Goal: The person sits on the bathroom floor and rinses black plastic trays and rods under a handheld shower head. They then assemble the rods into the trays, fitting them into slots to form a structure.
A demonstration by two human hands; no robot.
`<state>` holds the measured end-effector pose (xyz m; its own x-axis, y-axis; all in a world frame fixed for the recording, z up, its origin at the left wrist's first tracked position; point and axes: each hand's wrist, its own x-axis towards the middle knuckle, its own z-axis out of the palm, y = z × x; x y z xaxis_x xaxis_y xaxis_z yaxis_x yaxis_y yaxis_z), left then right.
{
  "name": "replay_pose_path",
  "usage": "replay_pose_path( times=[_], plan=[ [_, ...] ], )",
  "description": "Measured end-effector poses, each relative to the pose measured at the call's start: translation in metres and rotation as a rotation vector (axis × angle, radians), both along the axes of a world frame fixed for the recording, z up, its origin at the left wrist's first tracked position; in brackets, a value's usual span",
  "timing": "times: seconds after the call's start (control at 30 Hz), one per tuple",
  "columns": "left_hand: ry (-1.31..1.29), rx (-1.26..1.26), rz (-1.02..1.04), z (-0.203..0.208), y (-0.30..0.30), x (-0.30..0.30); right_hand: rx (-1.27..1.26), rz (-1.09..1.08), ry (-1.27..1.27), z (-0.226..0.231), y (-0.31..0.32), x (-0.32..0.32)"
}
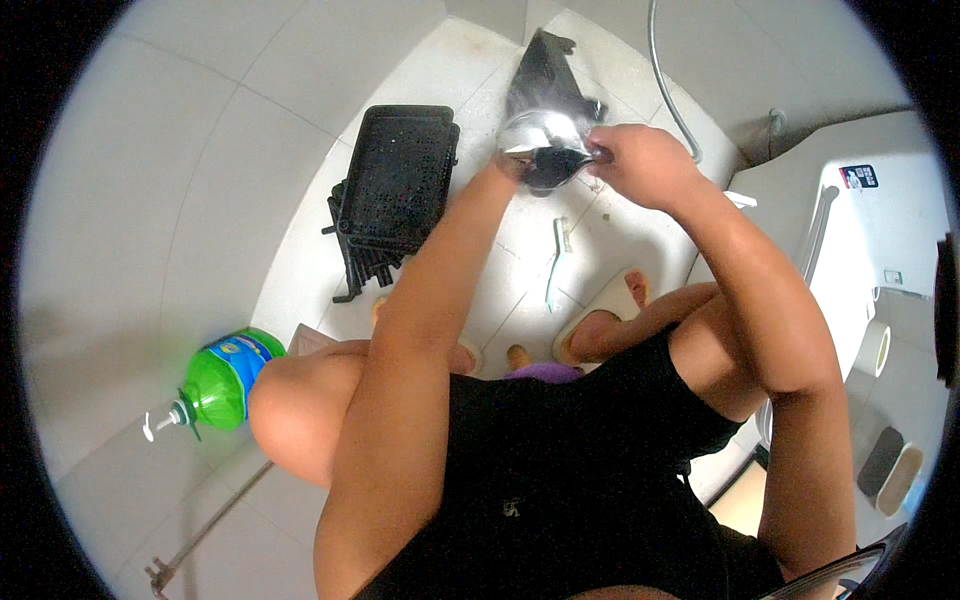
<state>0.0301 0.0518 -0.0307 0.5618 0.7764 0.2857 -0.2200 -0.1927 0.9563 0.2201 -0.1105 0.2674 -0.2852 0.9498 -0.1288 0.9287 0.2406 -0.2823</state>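
My right hand [640, 165] is closed, fingers and thumb pinching the near right edge of a shiny silver rounded piece [548, 130] with a dark part on its near side. I cannot make out what kind of thing it is; it is slightly blurred. My left hand [512, 165] reaches to the left side of the same piece, its fingers mostly hidden by it. Just beyond lies a long black plastic part [545, 75] on the floor. A pale green toothbrush [556, 260] lies on the tiles below my hands.
A black perforated plastic tray [400, 170] rests on other black parts [365, 265] to the left. Near my left knee stands a green liquid jug with a pump [222, 380]. At the right are a white appliance [850, 200] and a grey hose [658, 60] along the wall.
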Motion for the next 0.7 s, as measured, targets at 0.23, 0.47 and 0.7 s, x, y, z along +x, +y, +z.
replay_pose_path(
  times=[0.23, 0.47, 0.7],
  plan=[
    [0.872, 0.728, -0.042, 0.004, -0.135, 0.062, -0.33, -0.093, -0.224, -0.025, -0.031, 0.064],
    [0.862, 0.01, -0.074, 0.007, -0.17, 0.046, -0.338, -0.086, -0.25, -0.056, -0.038, 0.064],
    [1.017, 0.33, -0.188, 0.028, -0.165, 0.041, -0.276, -0.108, -0.164, -0.067, -0.032, 0.069]
  ],
)
